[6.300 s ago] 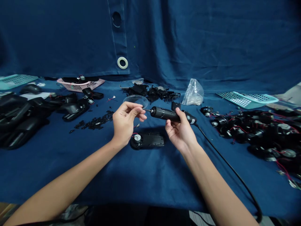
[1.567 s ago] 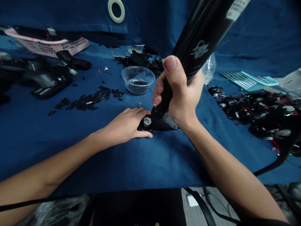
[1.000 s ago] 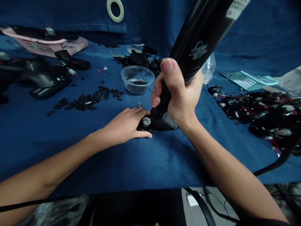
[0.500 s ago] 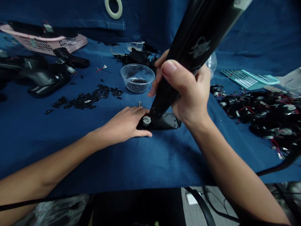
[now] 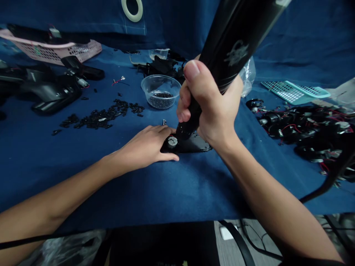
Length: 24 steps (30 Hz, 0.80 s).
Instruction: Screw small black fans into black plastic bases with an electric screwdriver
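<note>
My right hand [image 5: 215, 96] is wrapped around a thick black electric screwdriver [image 5: 237, 48], held slanting with its tapered nose down. That nose meets a black plastic housing [image 5: 194, 145] lying flat on the blue cloth; the very tip is hidden. My left hand [image 5: 148, 146] grips the housing's left end, thumb along the near side and fingers over the far side. Beside the thumb and fingers, a small round silver motor [image 5: 172, 142] with a red wire sits in the housing. Just beyond both hands stands a clear plastic bowl [image 5: 161, 83] with tiny dark screws.
Small black parts [image 5: 104, 116] lie heaped at left, near black casings [image 5: 55, 88] and a pink basket [image 5: 66, 51]. To the right are a pile of wired black motor parts [image 5: 307, 127] and a turquoise basket [image 5: 294, 92]. A dark cable [image 5: 318, 192] crosses the right edge.
My right hand has shifted slightly left and its fingers have curled more tightly around the screwdriver. My left hand and the housing have hardly moved.
</note>
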### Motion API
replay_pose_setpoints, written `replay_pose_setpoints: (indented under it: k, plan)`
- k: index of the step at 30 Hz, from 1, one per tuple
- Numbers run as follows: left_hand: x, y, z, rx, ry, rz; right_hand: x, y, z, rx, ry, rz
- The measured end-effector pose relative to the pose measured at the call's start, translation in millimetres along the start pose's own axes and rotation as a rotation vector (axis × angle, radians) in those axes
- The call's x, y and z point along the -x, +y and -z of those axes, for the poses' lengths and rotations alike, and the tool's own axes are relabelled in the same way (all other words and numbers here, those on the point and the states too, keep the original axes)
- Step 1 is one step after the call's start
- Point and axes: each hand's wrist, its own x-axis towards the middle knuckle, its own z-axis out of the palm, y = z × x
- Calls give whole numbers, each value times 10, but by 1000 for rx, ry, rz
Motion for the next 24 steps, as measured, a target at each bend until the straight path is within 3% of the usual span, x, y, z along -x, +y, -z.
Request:
replay_pose_setpoints:
  k: [15,24]
  plan:
    - [-18,1,3,18,-16,22,23,-19,1,22,22,12]
    - [-17,14,10,3,-23,32,27,57,-2,-99,54,16]
